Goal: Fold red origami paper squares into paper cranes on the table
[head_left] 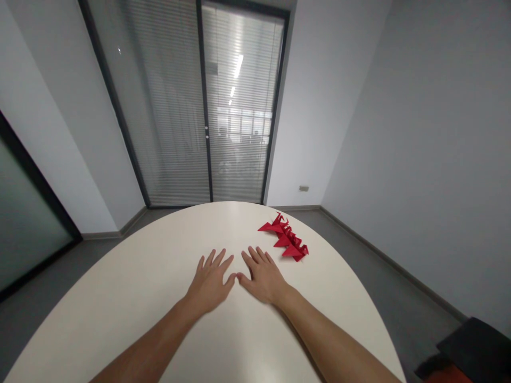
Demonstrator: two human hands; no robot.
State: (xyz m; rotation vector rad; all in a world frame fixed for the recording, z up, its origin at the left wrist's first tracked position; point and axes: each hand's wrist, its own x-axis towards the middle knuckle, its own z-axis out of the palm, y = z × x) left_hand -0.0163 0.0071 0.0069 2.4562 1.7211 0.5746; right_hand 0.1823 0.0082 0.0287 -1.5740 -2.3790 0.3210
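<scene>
My left hand [211, 283] lies palm down on the white round table [120, 303], fingers spread, holding nothing. Beside it, my right hand [261, 275] also rests flat with its fingers apart and nothing in them. The two thumb tips nearly meet; I cannot tell whether they touch. Several red folded paper cranes [286, 240] stand close together in a slanting row just beyond and to the right of my right hand, apart from it. They overlap, so parts of some are hidden.
Past the table's far edge are glass panels with blinds [239, 133] in dark frames. A wall socket [304, 188] sits low on the pale wall. At the lower right is a black object [475, 343] with orange below it, partly out of view.
</scene>
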